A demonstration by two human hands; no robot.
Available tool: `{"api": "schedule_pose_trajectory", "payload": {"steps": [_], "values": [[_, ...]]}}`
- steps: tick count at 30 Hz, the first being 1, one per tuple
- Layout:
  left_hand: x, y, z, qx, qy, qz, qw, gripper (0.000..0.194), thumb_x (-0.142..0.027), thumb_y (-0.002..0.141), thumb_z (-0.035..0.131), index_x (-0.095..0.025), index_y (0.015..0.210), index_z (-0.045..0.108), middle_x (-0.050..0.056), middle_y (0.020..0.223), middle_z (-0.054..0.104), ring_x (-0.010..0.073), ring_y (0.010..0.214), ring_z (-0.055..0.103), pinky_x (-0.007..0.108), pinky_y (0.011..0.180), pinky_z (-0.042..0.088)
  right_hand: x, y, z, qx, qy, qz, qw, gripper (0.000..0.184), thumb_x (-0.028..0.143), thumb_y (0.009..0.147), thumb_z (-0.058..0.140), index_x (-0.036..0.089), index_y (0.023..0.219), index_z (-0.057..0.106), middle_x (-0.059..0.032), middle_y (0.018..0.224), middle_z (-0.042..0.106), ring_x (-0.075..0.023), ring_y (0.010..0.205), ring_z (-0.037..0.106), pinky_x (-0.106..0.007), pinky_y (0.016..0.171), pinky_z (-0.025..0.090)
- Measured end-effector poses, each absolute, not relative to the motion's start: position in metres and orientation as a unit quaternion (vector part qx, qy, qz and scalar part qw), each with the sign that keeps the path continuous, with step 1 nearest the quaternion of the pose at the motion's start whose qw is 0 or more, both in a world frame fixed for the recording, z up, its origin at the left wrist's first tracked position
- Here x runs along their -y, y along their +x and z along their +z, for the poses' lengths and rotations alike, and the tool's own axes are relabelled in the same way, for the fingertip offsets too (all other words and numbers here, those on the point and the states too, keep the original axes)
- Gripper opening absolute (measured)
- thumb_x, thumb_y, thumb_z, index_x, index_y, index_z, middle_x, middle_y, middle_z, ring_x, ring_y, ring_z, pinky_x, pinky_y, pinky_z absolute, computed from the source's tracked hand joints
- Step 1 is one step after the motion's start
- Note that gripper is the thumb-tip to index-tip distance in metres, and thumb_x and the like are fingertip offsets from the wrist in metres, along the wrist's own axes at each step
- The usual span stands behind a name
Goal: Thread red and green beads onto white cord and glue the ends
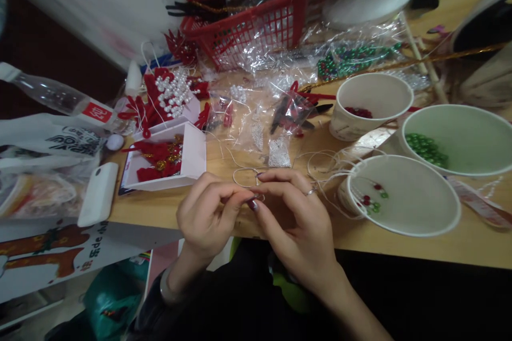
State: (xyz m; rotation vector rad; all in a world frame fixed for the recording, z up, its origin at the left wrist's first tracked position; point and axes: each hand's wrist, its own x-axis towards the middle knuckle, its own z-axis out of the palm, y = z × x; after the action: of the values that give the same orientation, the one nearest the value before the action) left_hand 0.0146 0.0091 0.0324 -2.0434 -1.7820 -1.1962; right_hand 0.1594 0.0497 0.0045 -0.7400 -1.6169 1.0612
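Note:
My left hand (210,213) and my right hand (298,218) meet at the table's front edge, fingertips nearly touching. Thumb and forefinger of each are pinched on a thin pale cord (245,169), which loops just beyond them. What else may sit between the fingertips is too small to make out. To the right, a paper cup (416,226) holds cord ends strung with red and green beads (376,206); its pale cords hang over the rim. Behind it stand a cup with red beads (359,112) and one with green beads (426,150). A small bag of tiny clear beads (279,153) lies beyond my fingers.
At left are a white box (196,157) of red and gold ornaments, a white phone-like object (98,194) and a plastic bottle (52,90). A red basket (256,32) stands at the back, with clear plastic bags and green bead strands (352,61) near it.

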Motion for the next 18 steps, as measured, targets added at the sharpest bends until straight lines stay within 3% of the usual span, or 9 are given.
{"api": "schedule_pose_trajectory", "payload": {"steps": [6, 9, 13, 18], "values": [[-0.0090, 0.0142, 0.0326, 0.609, -0.679, -0.399, 0.099, 0.014, -0.023, 0.089, 0.069, -0.019, 0.077, 0.068, -0.002, 0.064, 0.064, 0.0102, 0.056, 0.054, 0.024, 0.050, 0.039, -0.0496, 0.1574, 0.0030, 0.668, -0.299, 0.445, 0.517, 0.013, 0.008, 0.089, 0.060, 0.015, 0.096, 0.070, -0.0093, 0.109, 0.066, -0.0170, 0.105, 0.063, -0.031, 0.091, 0.052], [-0.0100, 0.0132, 0.0323, 0.617, -0.634, -0.455, 0.101, 0.013, -0.023, 0.088, 0.070, -0.021, 0.075, 0.068, -0.002, 0.063, 0.061, 0.0117, 0.056, 0.053, 0.026, 0.052, 0.039, -0.0487, 0.1567, 0.0028, 0.663, -0.333, 0.426, 0.518, 0.014, 0.009, 0.088, 0.062, 0.017, 0.095, 0.070, -0.0085, 0.108, 0.066, -0.0181, 0.104, 0.064, -0.034, 0.090, 0.052], [-0.0119, 0.0136, 0.0300, 0.612, -0.596, -0.518, 0.044, 0.012, -0.024, 0.087, 0.071, -0.022, 0.075, 0.070, -0.003, 0.060, 0.057, 0.0123, 0.055, 0.049, 0.027, 0.050, 0.037, -0.0485, 0.1591, 0.0039, 0.662, -0.328, 0.430, 0.518, 0.020, 0.011, 0.088, 0.063, 0.019, 0.105, 0.069, -0.0087, 0.115, 0.064, -0.0210, 0.110, 0.061, -0.041, 0.095, 0.050], [-0.0112, 0.0194, 0.0273, 0.586, -0.631, -0.508, 0.011, 0.007, -0.026, 0.086, 0.073, -0.023, 0.080, 0.073, -0.001, 0.064, 0.063, 0.0132, 0.057, 0.053, 0.028, 0.051, 0.040, -0.0492, 0.1620, 0.0045, 0.659, -0.275, 0.470, 0.519, 0.020, 0.010, 0.090, 0.062, 0.021, 0.104, 0.069, -0.0065, 0.117, 0.065, -0.0199, 0.111, 0.061, -0.039, 0.094, 0.050]]}}
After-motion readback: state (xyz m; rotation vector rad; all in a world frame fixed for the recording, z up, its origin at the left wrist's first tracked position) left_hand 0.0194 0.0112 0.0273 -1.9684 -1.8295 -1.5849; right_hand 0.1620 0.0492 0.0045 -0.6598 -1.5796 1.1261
